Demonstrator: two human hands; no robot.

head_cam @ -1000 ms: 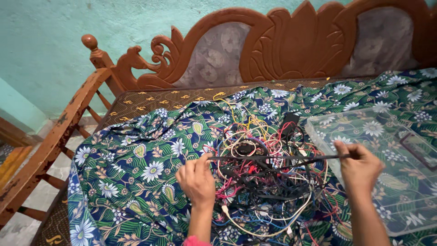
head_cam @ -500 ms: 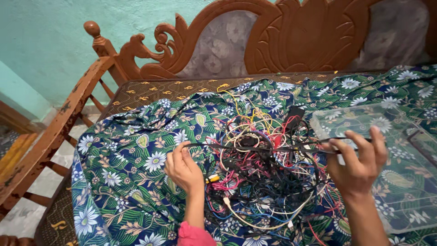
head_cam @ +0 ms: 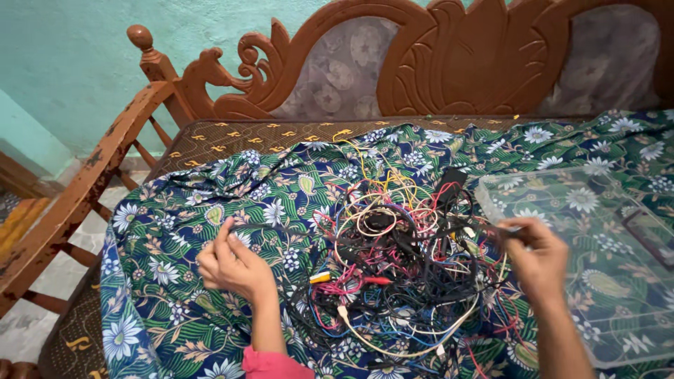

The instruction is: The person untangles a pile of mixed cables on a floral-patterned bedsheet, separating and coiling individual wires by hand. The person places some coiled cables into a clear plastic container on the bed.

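Note:
A tangled heap of cables [head_cam: 400, 270] in black, red, white, yellow and blue lies on a flowered cloth [head_cam: 175, 210]. My left hand [head_cam: 230, 264] is out to the left of the heap, fingers pinched on the end of a thin black cable [head_cam: 295, 228] that runs back into the tangle. At the heap's right edge, my right hand [head_cam: 537, 256] has its fingers closed on the same cable's other stretch, just in front of a clear plastic box [head_cam: 604, 281].
The cloth covers a carved wooden sofa [head_cam: 421, 63] with a brown patterned seat [head_cam: 232, 144]. A worn wooden armrest [head_cam: 77, 196] runs down the left. Behind it is a teal wall [head_cam: 77, 63]. A black adapter [head_cam: 449, 184] sits on top of the heap.
My left hand has drawn the black cable's end leftward, away from the heap. My right hand has closed its fingers and sunk slightly by the clear box.

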